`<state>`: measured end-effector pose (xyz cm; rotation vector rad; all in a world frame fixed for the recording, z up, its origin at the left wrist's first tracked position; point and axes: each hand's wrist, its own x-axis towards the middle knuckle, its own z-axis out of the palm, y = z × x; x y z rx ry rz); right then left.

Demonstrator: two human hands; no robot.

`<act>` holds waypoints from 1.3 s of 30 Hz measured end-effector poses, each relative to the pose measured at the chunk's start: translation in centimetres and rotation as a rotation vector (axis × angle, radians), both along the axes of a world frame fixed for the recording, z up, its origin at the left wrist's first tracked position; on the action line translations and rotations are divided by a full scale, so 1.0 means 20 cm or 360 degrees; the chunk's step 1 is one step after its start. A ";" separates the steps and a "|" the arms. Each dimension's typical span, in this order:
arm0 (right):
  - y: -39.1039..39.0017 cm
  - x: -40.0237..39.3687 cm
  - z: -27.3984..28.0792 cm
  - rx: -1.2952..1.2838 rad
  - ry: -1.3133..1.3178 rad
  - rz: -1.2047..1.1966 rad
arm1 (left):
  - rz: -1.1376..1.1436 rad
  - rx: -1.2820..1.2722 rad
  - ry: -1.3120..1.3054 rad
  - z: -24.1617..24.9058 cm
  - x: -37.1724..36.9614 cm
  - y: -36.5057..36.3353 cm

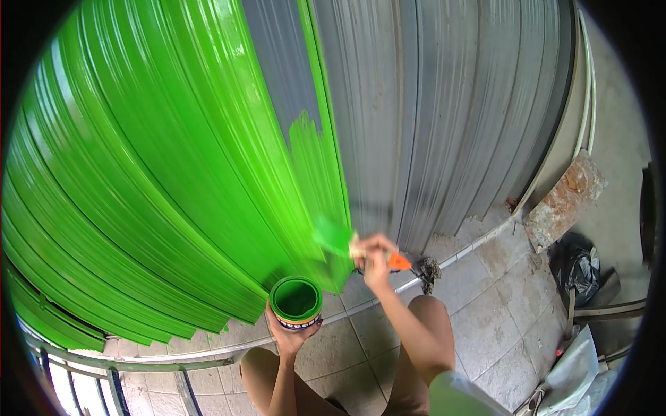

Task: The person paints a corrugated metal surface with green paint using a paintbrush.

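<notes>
My right hand [375,260] is closed round the handle of a paintbrush [334,236], whose orange end sticks out behind the fingers. Green paint coats the brush head, which is blurred and overlaps the lower part of the ribbed metal shutter [368,104]. My left hand [291,338] grips a paint can [297,299] from below and the side, its open top showing green paint inside. Wet-looking green covers the shutter's left side; a grey strip [277,62] runs down between green areas, ending at a ragged painted edge. Grey panels make up the right side.
Tiled floor [485,298] runs along the shutter's foot, with a dark clump [428,274] near my right hand. On the right are a stained slab [567,197], a black plastic bag [577,267] and a clear sheet [572,367]. A metal railing [139,364] stands lower left.
</notes>
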<state>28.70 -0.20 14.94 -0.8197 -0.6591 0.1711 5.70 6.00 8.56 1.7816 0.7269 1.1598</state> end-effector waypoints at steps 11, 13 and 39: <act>0.00 0.05 1.03 0.0084 -0.0005 -0.0023 | -0.0099 -0.0033 -0.0068 0.13 0.02 -0.02; 0.01 0.06 1.31 0.0523 -0.0091 -0.0076 | -0.0079 -0.0019 -0.0053 0.25 0.02 -0.04; 0.09 -0.04 1.61 0.0035 0.0946 -0.0073 | -0.0004 -0.0297 0.0255 2.38 -0.26 -0.64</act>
